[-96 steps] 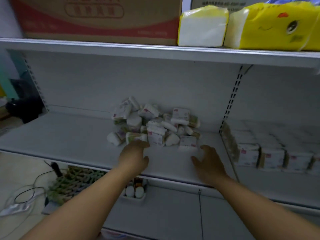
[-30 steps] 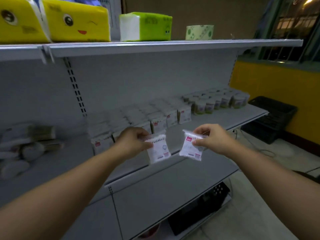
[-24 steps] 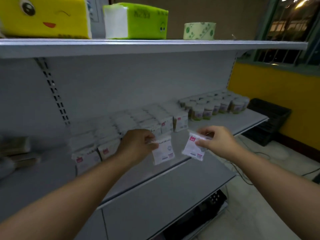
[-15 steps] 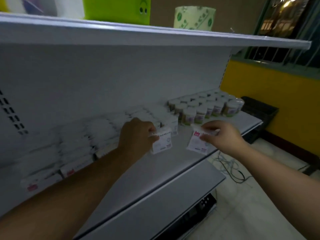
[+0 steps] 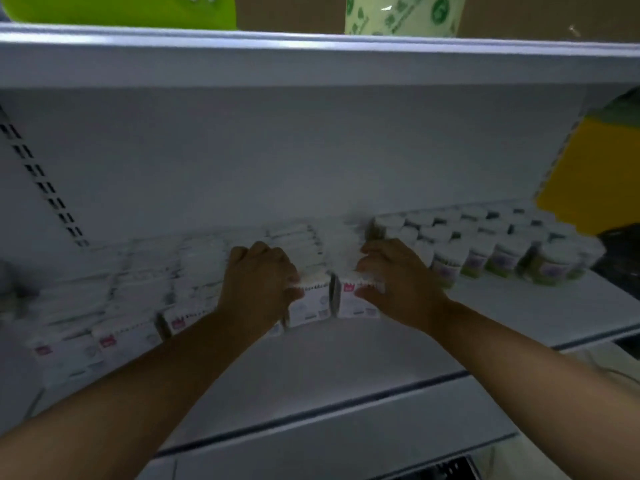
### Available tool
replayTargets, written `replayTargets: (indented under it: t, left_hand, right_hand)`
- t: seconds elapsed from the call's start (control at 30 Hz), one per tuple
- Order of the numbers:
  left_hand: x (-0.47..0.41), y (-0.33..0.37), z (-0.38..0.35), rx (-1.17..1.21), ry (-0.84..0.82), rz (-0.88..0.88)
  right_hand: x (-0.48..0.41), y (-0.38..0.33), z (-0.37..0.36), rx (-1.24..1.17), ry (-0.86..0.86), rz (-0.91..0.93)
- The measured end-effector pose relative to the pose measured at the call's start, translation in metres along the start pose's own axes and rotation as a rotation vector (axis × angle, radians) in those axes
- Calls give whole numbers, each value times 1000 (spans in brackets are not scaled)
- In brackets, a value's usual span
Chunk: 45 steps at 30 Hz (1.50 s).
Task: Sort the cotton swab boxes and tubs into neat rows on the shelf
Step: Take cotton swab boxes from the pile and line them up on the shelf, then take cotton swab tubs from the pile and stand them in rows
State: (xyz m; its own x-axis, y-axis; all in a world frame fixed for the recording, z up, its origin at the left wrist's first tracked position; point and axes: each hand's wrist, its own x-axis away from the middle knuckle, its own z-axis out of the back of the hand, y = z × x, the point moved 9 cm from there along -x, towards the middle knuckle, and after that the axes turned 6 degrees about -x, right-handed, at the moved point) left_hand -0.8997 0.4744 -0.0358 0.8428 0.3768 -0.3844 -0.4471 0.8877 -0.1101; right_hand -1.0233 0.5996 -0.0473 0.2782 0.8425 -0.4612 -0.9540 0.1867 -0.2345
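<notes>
Rows of white cotton swab boxes (image 5: 138, 299) with small red labels fill the left and middle of the white shelf (image 5: 346, 362). My left hand (image 5: 258, 284) pinches the top of one box (image 5: 310, 306) standing at the front of a row. My right hand (image 5: 398, 278) pinches the top of a second box (image 5: 358, 301) standing right beside it. Both boxes stand upright on the shelf, side by side. To the right, several round cotton swab tubs (image 5: 502, 251) with green bases stand in rows.
An upper shelf (image 5: 311, 60) overhangs close above, carrying a green tissue pack (image 5: 121, 8) and a pale green roll pack (image 5: 401, 13). A yellow wall (image 5: 595, 181) lies beyond the shelf's right end. A lower shelf edge (image 5: 346, 438) runs below my arms.
Both hands moved forward from mid-air to the shelf, and the two boxes they carry now stand at the front of the rows. The view came closer and swung right.
</notes>
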Motion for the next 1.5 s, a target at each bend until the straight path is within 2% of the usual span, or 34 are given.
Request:
replayTargets:
  t: [0.13, 0.33, 0.47, 0.57, 0.63, 0.7, 0.87, 1.0, 1.1, 1.17, 1.23, 1.37, 1.5]
  left_hand:
    - [1, 12, 0, -79, -7, -3]
    - [5, 15, -4, -183, -78, 61]
    - [6, 14, -4, -187, -116, 105]
    - [14, 15, 8, -184, -74, 108]
    - [23, 12, 18, -129, -39, 130]
    - [34, 2, 25, -104, -71, 162]
    - [86, -64, 50, -104, -254, 227]
    - [169, -143, 83, -157, -332, 319]
    - [241, -205, 111, -217, -397, 380]
    - [288, -247, 126, -245, -478, 460]
    - [328, -281, 134, -258, -544, 545]
    - [385, -314, 126, -226, -585, 590]
    - [407, -340, 107, -157, -539, 595]
  right_hand:
    - [-9, 1, -12, -50, -29, 178]
    - [-6, 0, -14, -94, -7, 260]
    - [8, 5, -17, -70, -46, 255]
    - [21, 14, -12, -137, -84, 190]
    - [26, 13, 0, -139, -66, 166]
    - [28, -1, 14, -77, -19, 195]
    - [12, -78, 27, 129, 4, 341]
    - [-8, -180, 22, 96, 4, 417]
    - [-28, -258, -1, 46, -109, 405]
    - [-40, -298, -26, 22, -262, 316]
    - [-43, -336, -46, -16, -328, 271]
    - [-28, -406, -93, 37, -455, 366]
    - [-36, -445, -135, 55, -553, 403]
